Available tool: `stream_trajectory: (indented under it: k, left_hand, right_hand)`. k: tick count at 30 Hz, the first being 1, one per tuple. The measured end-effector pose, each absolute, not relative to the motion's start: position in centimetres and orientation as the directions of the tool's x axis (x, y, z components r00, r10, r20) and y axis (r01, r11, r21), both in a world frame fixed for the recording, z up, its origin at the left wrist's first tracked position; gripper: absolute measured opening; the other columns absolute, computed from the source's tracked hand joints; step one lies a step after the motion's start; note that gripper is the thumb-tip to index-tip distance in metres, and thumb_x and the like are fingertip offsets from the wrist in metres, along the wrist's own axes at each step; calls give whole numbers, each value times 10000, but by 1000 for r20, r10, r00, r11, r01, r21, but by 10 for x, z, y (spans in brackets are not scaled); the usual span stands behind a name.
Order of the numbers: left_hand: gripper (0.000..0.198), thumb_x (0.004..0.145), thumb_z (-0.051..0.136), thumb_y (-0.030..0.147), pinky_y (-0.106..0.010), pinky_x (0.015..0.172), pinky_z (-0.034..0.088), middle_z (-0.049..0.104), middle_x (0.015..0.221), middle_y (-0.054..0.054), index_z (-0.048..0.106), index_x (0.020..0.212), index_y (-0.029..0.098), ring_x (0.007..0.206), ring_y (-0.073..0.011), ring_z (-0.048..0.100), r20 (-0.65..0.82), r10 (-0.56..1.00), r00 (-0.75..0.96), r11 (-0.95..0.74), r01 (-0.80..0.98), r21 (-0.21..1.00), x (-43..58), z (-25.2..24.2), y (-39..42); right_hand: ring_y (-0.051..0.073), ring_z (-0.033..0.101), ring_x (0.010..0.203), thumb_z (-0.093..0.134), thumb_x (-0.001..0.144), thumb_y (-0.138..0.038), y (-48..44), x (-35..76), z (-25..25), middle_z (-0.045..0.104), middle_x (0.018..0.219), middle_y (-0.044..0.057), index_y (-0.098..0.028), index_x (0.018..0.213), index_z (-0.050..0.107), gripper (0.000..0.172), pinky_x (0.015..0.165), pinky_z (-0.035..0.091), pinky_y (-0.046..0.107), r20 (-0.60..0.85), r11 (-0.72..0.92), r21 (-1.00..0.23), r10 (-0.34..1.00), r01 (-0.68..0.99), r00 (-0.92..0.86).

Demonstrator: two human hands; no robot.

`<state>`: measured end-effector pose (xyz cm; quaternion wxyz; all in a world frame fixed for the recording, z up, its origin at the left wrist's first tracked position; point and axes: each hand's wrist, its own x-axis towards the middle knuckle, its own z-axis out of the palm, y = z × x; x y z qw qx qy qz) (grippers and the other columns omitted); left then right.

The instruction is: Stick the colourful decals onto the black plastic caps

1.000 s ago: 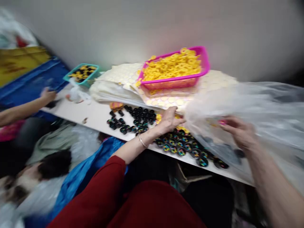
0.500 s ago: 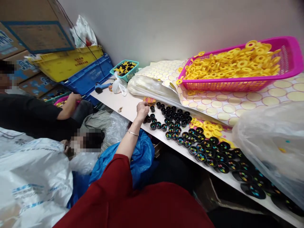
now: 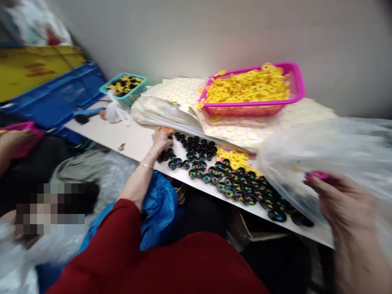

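Observation:
My left hand [image 3: 162,141] reaches to the far end of a group of small black cups [image 3: 196,143] on the white table. Its fingers close around a black cup [image 3: 170,138], partly hidden and blurred. Many of the nearer black cups [image 3: 229,192] hold bits of bright colour. At the right, raised beside a clear plastic bag, my right hand [image 3: 343,196] pinches a small pink piece [image 3: 317,175] between thumb and fingers; its exact kind is unclear. Yellow rings [image 3: 234,158] lie just behind the cups.
A pink basket [image 3: 245,107] heaped with yellow rings stands on dotted sheets [image 3: 171,87] by the wall. A teal basket [image 3: 134,96], a white bag [image 3: 115,111] and a blue-handled tool [image 3: 88,112] are farther left. The clear bag [image 3: 284,151] covers the right end. Another person's arm [image 3: 12,145] is at far left.
My view has swung to the right. My right hand has come into view with the pink piece. My left hand remains by the far cups, its fingers lowered among them.

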<state>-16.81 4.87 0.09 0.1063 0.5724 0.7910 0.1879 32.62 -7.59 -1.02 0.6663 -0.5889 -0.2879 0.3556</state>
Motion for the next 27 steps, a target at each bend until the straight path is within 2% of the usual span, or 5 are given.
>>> stream_trajectory:
  k: [3,6,11,20,27]
  left_hand:
    - [199,570,769,175,-401,882,470,584,662,-14,581,620,211,879,-242,589,197,942,-273,55,702,710,-144,8,45]
    - [201,584,747,187,-333,735,501,650,724,4,635,748,218,729,-168,599,248,969,2,-240,263,935,-84,15,16]
    - [296,635,707,183,-249,697,501,675,821,13,673,929,182,736,-119,607,140,918,370,-209,153,966,38,4,-52]
    - [263,698,705,205,-304,890,493,681,997,-25,673,957,176,934,-171,610,122,779,615,-233,104,967,100,-13,-103]
    - [306,671,779,269,-291,828,469,626,901,3,636,925,173,845,-137,574,-33,791,611,5,48,999,108,-17,-112]
  right_hand:
    - [128,641,614,997,295,-358,-88,305,6,688,652,18,-193,633,737,458,610,561,259,-14,91,-979,862,-183,506]
    - [135,660,661,968,465,-352,-103,282,13,725,729,10,-225,781,774,392,671,577,285,70,138,-981,906,-134,416]
    - [152,672,766,865,682,-307,-132,258,14,731,845,2,-260,891,778,231,731,571,299,222,219,-975,924,45,312]
    - [196,661,889,685,866,-244,-175,275,4,699,960,42,-283,1028,754,180,828,557,376,415,333,-804,908,492,64]
    - [184,659,862,751,809,-325,-183,278,4,707,923,41,-264,945,775,152,793,561,348,248,190,-935,954,300,167]
